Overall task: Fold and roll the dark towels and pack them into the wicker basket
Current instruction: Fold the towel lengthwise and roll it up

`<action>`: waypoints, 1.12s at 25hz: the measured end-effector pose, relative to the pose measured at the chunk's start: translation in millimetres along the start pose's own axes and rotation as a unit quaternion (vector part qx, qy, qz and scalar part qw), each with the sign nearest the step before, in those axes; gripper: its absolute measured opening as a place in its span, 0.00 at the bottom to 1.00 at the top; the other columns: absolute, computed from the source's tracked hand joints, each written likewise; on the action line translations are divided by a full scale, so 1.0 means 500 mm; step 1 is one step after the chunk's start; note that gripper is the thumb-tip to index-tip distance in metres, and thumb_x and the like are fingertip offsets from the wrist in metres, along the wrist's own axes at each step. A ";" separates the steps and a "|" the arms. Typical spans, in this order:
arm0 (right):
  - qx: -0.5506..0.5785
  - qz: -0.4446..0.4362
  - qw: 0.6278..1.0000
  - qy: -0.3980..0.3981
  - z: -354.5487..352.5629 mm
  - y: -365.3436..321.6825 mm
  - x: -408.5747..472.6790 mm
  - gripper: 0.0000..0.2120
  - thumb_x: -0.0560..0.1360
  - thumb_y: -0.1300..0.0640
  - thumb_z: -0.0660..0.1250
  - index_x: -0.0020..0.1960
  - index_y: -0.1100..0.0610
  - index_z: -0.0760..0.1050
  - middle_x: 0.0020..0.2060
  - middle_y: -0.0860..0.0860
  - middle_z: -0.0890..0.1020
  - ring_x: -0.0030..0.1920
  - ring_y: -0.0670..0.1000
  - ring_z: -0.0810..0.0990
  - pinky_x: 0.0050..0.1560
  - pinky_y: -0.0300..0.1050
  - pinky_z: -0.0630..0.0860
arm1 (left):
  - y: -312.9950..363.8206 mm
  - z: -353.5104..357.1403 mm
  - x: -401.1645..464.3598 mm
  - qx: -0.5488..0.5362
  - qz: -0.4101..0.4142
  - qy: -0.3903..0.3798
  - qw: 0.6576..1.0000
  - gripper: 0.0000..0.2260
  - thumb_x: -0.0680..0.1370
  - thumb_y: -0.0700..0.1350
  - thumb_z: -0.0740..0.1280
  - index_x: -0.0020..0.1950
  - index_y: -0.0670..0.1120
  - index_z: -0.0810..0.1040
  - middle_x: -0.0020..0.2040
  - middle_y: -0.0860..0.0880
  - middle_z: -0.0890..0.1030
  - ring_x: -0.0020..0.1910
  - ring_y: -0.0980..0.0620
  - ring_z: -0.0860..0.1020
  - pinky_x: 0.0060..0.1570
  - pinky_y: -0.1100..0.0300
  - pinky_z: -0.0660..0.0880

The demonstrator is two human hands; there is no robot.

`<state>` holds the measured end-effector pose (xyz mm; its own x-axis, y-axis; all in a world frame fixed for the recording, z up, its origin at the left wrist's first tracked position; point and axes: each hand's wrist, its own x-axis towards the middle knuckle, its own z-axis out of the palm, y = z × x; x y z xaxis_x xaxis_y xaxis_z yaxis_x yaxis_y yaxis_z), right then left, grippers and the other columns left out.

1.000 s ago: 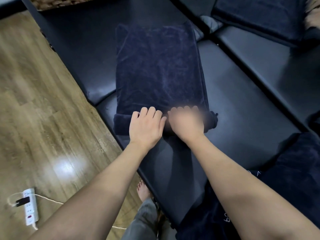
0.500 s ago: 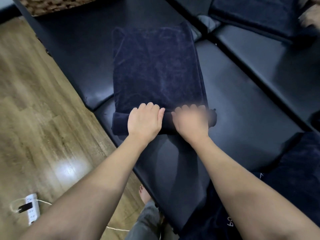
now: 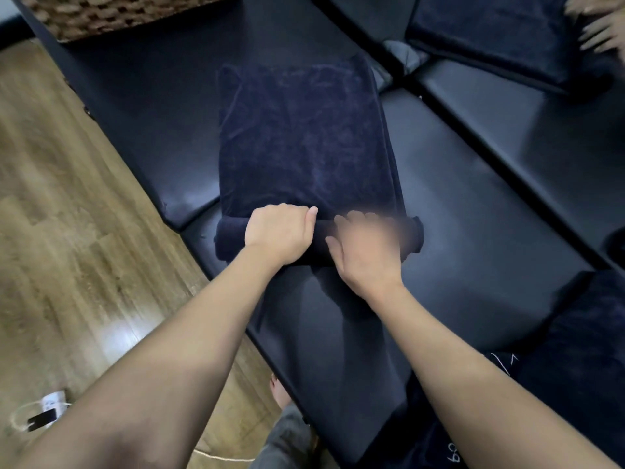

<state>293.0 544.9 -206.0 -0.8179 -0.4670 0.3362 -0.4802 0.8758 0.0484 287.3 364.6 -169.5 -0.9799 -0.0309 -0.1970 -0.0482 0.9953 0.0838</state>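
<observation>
A folded dark navy towel lies on a black padded bench. Its near end is wound into a roll across the bench. My left hand grips the roll with fingers curled over its top. Beside it, my right hand lies on the roll, fingers blurred, curling over it. The wicker basket stands at the far left end of the bench, partly cut off by the frame.
Another dark towel lies on a second bench at the top right, with another person's hand on it. More dark cloth sits at my lower right. Wooden floor with a power strip runs along the left.
Both hands have pushed the roll a little farther along the towel, so the roll is thicker. My left hand's fingers curl more tightly over it.
</observation>
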 end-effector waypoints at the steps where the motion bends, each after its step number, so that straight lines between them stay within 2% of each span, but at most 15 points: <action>1: 0.000 -0.002 1.000 -0.004 0.003 0.001 0.009 0.21 0.84 0.45 0.52 0.58 0.57 0.78 0.50 0.53 0.80 0.46 0.59 0.76 0.51 0.57 0.68 | 0.001 -0.007 0.010 -0.011 -0.010 -0.018 1.000 0.22 0.85 0.54 0.47 0.45 0.50 0.78 0.46 0.47 0.83 0.45 0.42 0.80 0.41 0.52 0.66; 3: -0.009 -0.005 1.000 0.002 0.013 0.002 0.030 0.21 0.85 0.45 0.51 0.51 0.56 0.78 0.43 0.53 0.79 0.42 0.59 0.74 0.48 0.57 0.68 | 0.003 -0.007 0.004 0.004 -0.014 -0.003 1.000 0.22 0.85 0.54 0.47 0.44 0.50 0.77 0.44 0.48 0.82 0.43 0.44 0.79 0.40 0.51 0.67; 5: -0.015 -0.006 1.000 0.012 0.019 0.007 0.051 0.21 0.85 0.46 0.51 0.44 0.56 0.76 0.37 0.53 0.78 0.37 0.59 0.73 0.45 0.56 0.69 | 0.007 0.016 -0.030 0.023 -0.010 0.079 0.997 0.20 0.85 0.53 0.47 0.43 0.49 0.75 0.43 0.49 0.80 0.39 0.46 0.74 0.40 0.50 0.67; 7: -0.015 -0.009 1.000 0.011 0.022 0.009 0.070 0.22 0.85 0.47 0.50 0.40 0.56 0.74 0.32 0.53 0.77 0.34 0.59 0.72 0.43 0.55 0.68 | 0.013 0.048 -0.065 0.020 -0.018 0.123 0.992 0.19 0.84 0.54 0.50 0.47 0.48 0.78 0.44 0.49 0.79 0.42 0.45 0.73 0.42 0.50 0.66; 9: -0.013 -0.010 0.999 -0.029 0.017 0.006 0.088 0.24 0.85 0.47 0.48 0.38 0.56 0.73 0.29 0.53 0.77 0.31 0.59 0.72 0.43 0.54 0.67 | 0.016 0.060 -0.066 0.006 -0.033 0.134 0.990 0.20 0.84 0.56 0.51 0.50 0.48 0.80 0.45 0.49 0.79 0.43 0.45 0.74 0.44 0.49 0.66; 13: 0.001 0.032 0.988 -0.151 -0.002 -0.019 0.084 0.26 0.83 0.45 0.39 0.37 0.54 0.69 0.27 0.53 0.79 0.27 0.57 0.67 0.44 0.54 0.64 | 0.008 0.049 -0.060 0.035 -0.042 0.144 0.988 0.22 0.84 0.57 0.50 0.45 0.48 0.78 0.42 0.50 0.78 0.42 0.46 0.73 0.46 0.49 0.66; 14: 0.007 0.039 0.987 -0.159 -0.003 -0.022 0.081 0.26 0.82 0.45 0.39 0.37 0.54 0.68 0.27 0.53 0.79 0.27 0.57 0.67 0.43 0.53 0.63 | 0.007 0.052 -0.067 0.032 -0.035 0.149 0.988 0.21 0.84 0.57 0.51 0.45 0.48 0.78 0.43 0.50 0.77 0.43 0.45 0.73 0.47 0.49 0.67; 16: 0.013 0.049 0.993 -0.111 -0.008 -0.021 0.075 0.24 0.84 0.46 0.45 0.38 0.55 0.70 0.30 0.53 0.79 0.30 0.57 0.68 0.42 0.53 0.63 | 0.005 0.057 -0.077 0.034 -0.030 0.156 0.987 0.19 0.85 0.55 0.52 0.45 0.48 0.77 0.43 0.49 0.77 0.42 0.45 0.72 0.47 0.48 0.67; 18: 0.006 0.047 0.997 -0.061 -0.010 -0.019 0.052 0.20 0.84 0.46 0.52 0.44 0.56 0.75 0.39 0.53 0.79 0.37 0.58 0.72 0.42 0.55 0.65 | 0.001 0.044 -0.055 0.033 -0.030 0.146 0.988 0.21 0.85 0.53 0.51 0.41 0.48 0.77 0.39 0.49 0.77 0.39 0.44 0.73 0.44 0.48 0.67; 20: -0.004 0.037 0.998 -0.047 -0.009 -0.026 0.024 0.19 0.83 0.45 0.54 0.54 0.56 0.78 0.47 0.54 0.79 0.43 0.59 0.74 0.47 0.56 0.67 | -0.001 0.019 -0.015 0.039 -0.014 0.096 0.994 0.23 0.85 0.52 0.48 0.38 0.48 0.76 0.38 0.49 0.80 0.37 0.44 0.75 0.41 0.49 0.65; 22: -0.013 0.052 0.997 -0.054 -0.010 -0.036 0.014 0.20 0.83 0.45 0.54 0.60 0.56 0.78 0.50 0.53 0.80 0.46 0.59 0.75 0.52 0.57 0.68 | -0.004 -0.004 0.021 0.032 -0.003 0.026 0.999 0.23 0.85 0.53 0.46 0.38 0.50 0.74 0.39 0.49 0.82 0.39 0.45 0.77 0.41 0.52 0.63; 23: -0.018 0.065 0.996 -0.057 -0.009 -0.038 0.021 0.19 0.83 0.45 0.53 0.59 0.55 0.78 0.48 0.53 0.80 0.45 0.59 0.75 0.52 0.57 0.68 | -0.006 -0.009 0.033 0.027 -0.006 0.009 1.000 0.22 0.85 0.54 0.46 0.38 0.51 0.73 0.40 0.49 0.83 0.40 0.45 0.78 0.42 0.52 0.63; 25: -0.014 0.079 0.996 -0.048 -0.001 -0.033 0.045 0.18 0.84 0.47 0.53 0.49 0.55 0.78 0.41 0.52 0.80 0.41 0.58 0.75 0.47 0.56 0.67 | -0.005 -0.009 0.025 0.020 -0.015 0.022 0.999 0.21 0.85 0.54 0.47 0.38 0.51 0.71 0.40 0.49 0.82 0.39 0.45 0.78 0.41 0.52 0.62; 26: -0.009 0.077 0.996 -0.043 0.002 -0.027 0.061 0.19 0.84 0.48 0.53 0.44 0.55 0.76 0.36 0.52 0.79 0.37 0.58 0.74 0.44 0.55 0.67 | -0.003 -0.001 0.009 0.017 -0.014 0.058 0.998 0.20 0.85 0.53 0.48 0.39 0.50 0.71 0.40 0.49 0.82 0.39 0.45 0.77 0.41 0.52 0.62; 28: -0.002 0.064 0.997 -0.051 0.006 -0.016 0.091 0.20 0.84 0.50 0.52 0.37 0.56 0.73 0.29 0.53 0.77 0.31 0.59 0.73 0.42 0.54 0.67 | -0.002 0.034 -0.036 -0.006 0.003 0.141 0.990 0.17 0.84 0.52 0.52 0.45 0.48 0.77 0.43 0.49 0.80 0.41 0.45 0.75 0.44 0.51 0.65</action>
<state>258.6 516.3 -193.7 -0.9004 -0.3608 0.2432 -0.3685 0.9295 0.0147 308.4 365.6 -182.6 -0.9952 -0.0500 0.0842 -0.0419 0.9945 0.0960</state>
